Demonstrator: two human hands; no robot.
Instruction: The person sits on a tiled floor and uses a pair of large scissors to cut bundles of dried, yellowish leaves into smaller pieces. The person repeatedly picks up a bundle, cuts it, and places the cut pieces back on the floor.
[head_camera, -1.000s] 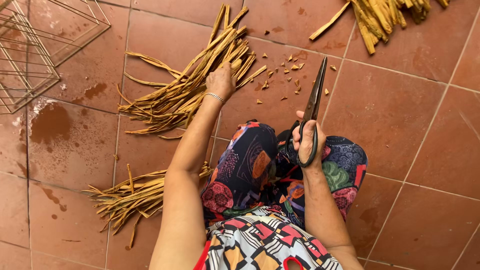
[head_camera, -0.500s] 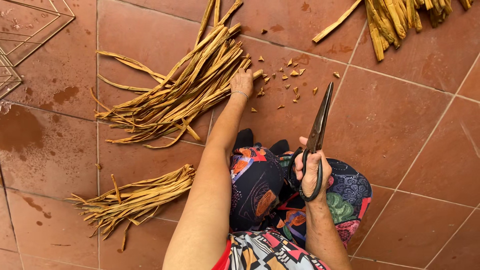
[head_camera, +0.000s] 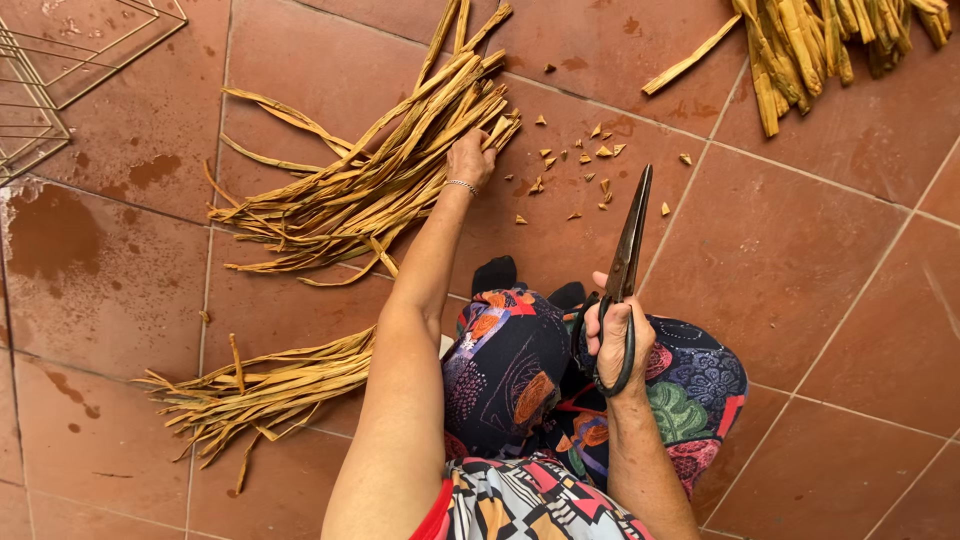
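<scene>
Reaching into the large strip bundle (head_camera: 370, 180) on the tiles ahead, the left hand (head_camera: 470, 160) grasps strip ends. The right hand (head_camera: 615, 335) clenches closed shears (head_camera: 625, 265). Offcuts (head_camera: 580, 165) suggest some trimming done; 2 bundles probably remain.

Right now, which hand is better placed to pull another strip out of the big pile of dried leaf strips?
The left hand. It is stretched out and already rests on the end of the large strip pile. The right hand sits back over the lap, closed around the scissors, so it is neither free nor near.
</scene>
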